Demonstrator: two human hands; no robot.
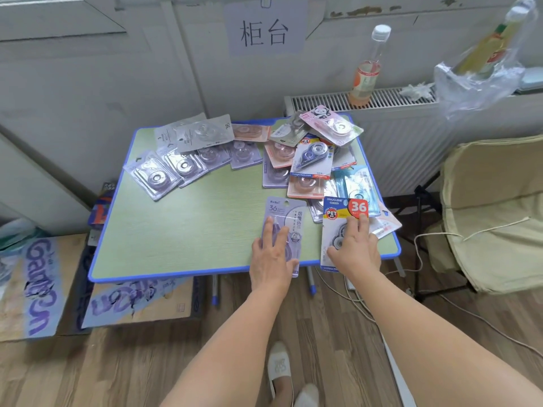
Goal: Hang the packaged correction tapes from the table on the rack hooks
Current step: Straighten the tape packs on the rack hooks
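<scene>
From the head view, the left hand [271, 255] lay flat, fingers straight, on a lilac packaged correction tape [289, 223] near the front edge of the green table [182, 230]. The right hand [354, 246] rested with fingers spread on a blue and white pack with a red "36" badge [346, 212], which overhung the table's front edge slightly; neither hand had curled round its pack yet. More packs lay in a fanned row [182, 163] at the table's left rear and in a loose heap [314, 154] at its right rear. No rack or hooks showed in this view.

The step in hand appeared to be picking up one pack per hand. To do it well, each pack would best be slid toward the edge until a thumb could get beneath, then pinched low on the card, leaving the hang hole at the top free for a hook. The blister is slick, so grip the card rather than the plastic.
</scene>
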